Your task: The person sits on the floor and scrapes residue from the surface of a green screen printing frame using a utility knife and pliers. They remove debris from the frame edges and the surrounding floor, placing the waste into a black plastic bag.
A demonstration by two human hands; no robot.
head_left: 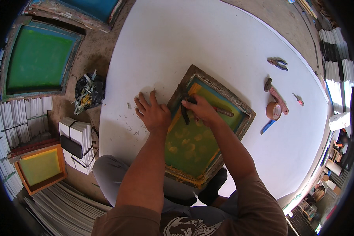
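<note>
A worn wooden screen-printing frame [244, 122] with green-yellow mesh rests tilted across my lap and the white sheet [157, 47]. My right hand [202, 110] is closed round a dark tool that looks like pliers [185, 114], held at the frame's upper left side. Its jaws are partly hidden by my fingers. Beside that hand, a red-and-grey hand tool [224, 111] lies over the mesh. My left hand [151, 115] spreads its fingers on the white sheet, its heel close to the frame's left edge, and holds nothing. Small grey scraps [135, 128] are scattered near it.
On the sheet's right lie pliers [278, 63], a hammer [277, 95] with a wrapped handle, a brown tape roll [273, 111], a blue slim tool [268, 126] and a small red-handled tool [299, 100]. At left are a green screen [41, 59], a black bag [89, 90] and bundled white stacks [76, 145].
</note>
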